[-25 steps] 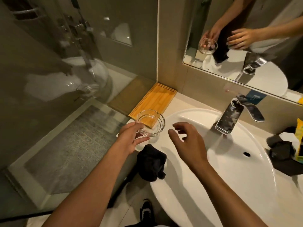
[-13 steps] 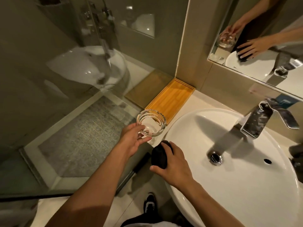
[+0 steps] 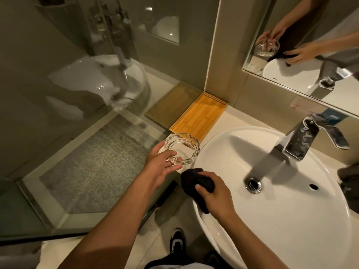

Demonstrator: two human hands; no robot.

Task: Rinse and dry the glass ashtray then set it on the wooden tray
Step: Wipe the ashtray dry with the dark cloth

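My left hand (image 3: 162, 167) grips the near rim of a clear glass ashtray (image 3: 182, 148), held upright above the counter at the left edge of the white basin (image 3: 291, 220). My right hand (image 3: 215, 193) is closed on a black cloth (image 3: 196, 184) that lies over the basin's front left rim. The wooden tray (image 3: 200, 116) sits empty on the counter in the corner, just beyond the ashtray.
A chrome faucet (image 3: 303, 142) stands at the back right of the basin, above the drain (image 3: 253, 185). A glass shower wall (image 3: 87, 113) runs along the left. A mirror (image 3: 310, 45) hangs above the counter. Dark items (image 3: 349, 179) lie at the right edge.
My right hand came down from over the basin and took hold of the black cloth on the rim. The ashtray stays in my left hand near the tray.
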